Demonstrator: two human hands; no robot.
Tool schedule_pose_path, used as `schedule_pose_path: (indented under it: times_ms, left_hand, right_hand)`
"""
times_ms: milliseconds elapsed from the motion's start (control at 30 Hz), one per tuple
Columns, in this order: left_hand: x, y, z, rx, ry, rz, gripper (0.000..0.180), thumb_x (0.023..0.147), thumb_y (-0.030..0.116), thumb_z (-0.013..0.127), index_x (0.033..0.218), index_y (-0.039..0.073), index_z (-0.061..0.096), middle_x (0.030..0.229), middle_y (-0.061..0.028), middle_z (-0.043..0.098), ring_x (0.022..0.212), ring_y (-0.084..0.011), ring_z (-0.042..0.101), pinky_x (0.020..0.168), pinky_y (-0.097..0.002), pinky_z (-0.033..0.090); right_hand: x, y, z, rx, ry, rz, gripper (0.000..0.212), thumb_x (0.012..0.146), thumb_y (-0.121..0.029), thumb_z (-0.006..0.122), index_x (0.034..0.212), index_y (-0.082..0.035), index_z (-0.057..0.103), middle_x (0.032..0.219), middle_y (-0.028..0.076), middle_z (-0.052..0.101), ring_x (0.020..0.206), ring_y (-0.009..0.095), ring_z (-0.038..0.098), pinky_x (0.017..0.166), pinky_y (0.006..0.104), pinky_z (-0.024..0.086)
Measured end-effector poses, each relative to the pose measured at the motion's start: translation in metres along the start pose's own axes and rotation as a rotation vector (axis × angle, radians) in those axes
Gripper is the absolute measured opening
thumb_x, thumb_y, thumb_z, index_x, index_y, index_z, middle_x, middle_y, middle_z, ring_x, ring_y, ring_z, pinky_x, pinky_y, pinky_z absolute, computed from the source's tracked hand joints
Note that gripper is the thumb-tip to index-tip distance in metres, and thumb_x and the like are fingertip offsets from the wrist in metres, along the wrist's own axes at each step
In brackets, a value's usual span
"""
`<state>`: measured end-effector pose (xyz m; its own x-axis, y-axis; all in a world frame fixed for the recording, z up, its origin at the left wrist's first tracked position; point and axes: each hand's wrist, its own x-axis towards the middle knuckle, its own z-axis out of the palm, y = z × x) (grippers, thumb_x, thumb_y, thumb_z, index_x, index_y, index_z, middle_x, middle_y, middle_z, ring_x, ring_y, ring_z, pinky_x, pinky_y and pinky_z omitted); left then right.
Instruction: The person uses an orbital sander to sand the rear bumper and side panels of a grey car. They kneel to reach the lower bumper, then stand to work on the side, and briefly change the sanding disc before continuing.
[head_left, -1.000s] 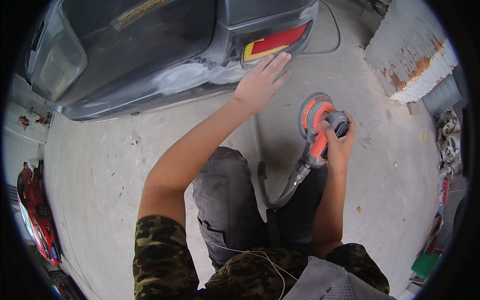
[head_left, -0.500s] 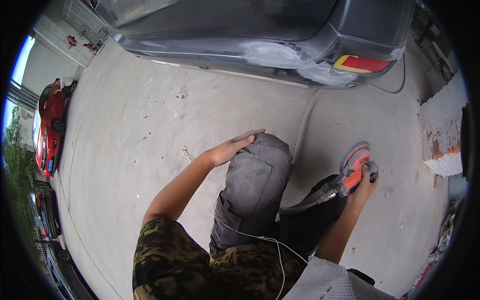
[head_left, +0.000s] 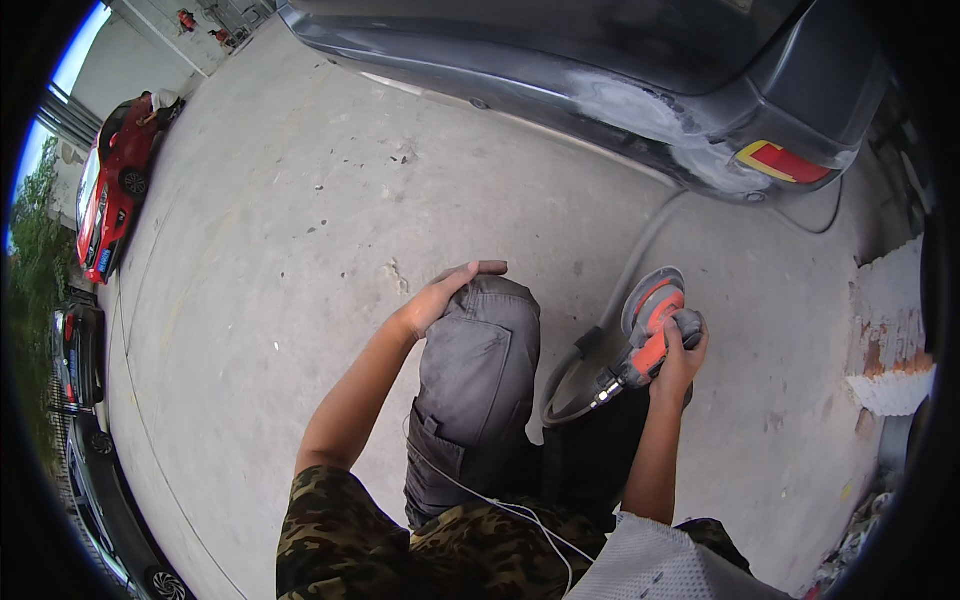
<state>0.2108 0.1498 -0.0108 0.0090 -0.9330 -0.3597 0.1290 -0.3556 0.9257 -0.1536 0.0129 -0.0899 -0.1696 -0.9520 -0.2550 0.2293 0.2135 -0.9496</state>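
Note:
An orange and grey orbital sander (head_left: 648,356) is gripped in my right hand (head_left: 682,368), raised beside my right thigh with its round pad tilted outward, away from me. From its metal coupling a thick grey hose (head_left: 640,250) loops over the floor toward the car. My left hand (head_left: 446,294) lies over my raised left knee (head_left: 490,300), fingers stretched out and holding nothing. Ahead stands a dark grey car (head_left: 520,75). Pale, dusty sanded patches (head_left: 640,112) show on its lower corner, beside a red lamp (head_left: 795,163) edged with yellow tape. The sander is apart from the car.
Concrete floor (head_left: 300,300) with small crumbs spreads around me. A chipped white brick block (head_left: 890,330) stands at the right. Far left are a red car (head_left: 125,180) with a person beside it, and dark parked cars (head_left: 110,500). A thin white cable (head_left: 520,512) crosses my lap.
My view has turned, so the car sits farther right. The sander in my right hand has come closer to my knee, its pad tilted more upright. My left hand stays on the knee.

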Motion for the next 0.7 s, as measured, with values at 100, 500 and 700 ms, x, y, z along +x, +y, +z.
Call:
schedule_pose_path:
  times_ms: [100, 500, 700]
  left_hand:
    - [0.015, 0.027, -0.002, 0.323, -0.086, -0.001, 0.065, 0.113, 0.049, 0.043, 0.157, 0.002, 0.047, 0.149, -0.0169, 0.060, 0.138, -0.0264, 0.056, 0.117, -0.0402, 0.042]
    - [0.236, 0.124, 0.077, 1.438, 0.458, 1.367, 0.078, 0.093, 0.046, 0.071, 0.158, 0.011, 0.047, 0.164, -0.0083, 0.045, 0.152, -0.0283, 0.040, 0.123, -0.0564, 0.030]
    - [0.242, 0.089, -0.112, 1.454, 1.048, 1.114, 0.080, 0.099, 0.056, 0.064, 0.161, 0.011, 0.040, 0.170, -0.0168, 0.033, 0.157, -0.0359, 0.031, 0.124, -0.0636, 0.020]
  right_hand:
    - [-0.006, 0.012, -0.001, 0.014, 0.024, 0.076, 0.064, 0.091, -0.007, 0.077, 0.147, -0.001, 0.048, 0.130, 0.016, 0.060, 0.112, 0.026, 0.064, 0.094, 0.0388, 0.056]
    - [0.001, 0.084, 0.006, -0.031, 0.129, 0.077, 0.063, 0.090, -0.007, 0.078, 0.146, 0.000, 0.049, 0.133, 0.015, 0.060, 0.119, 0.026, 0.061, 0.102, 0.0403, 0.052]
    - [-0.001, 0.091, 0.001, -0.118, 0.104, 0.039, 0.066, 0.091, -0.005, 0.077, 0.149, -0.001, 0.047, 0.135, 0.014, 0.058, 0.121, 0.026, 0.060, 0.103, 0.0401, 0.051]
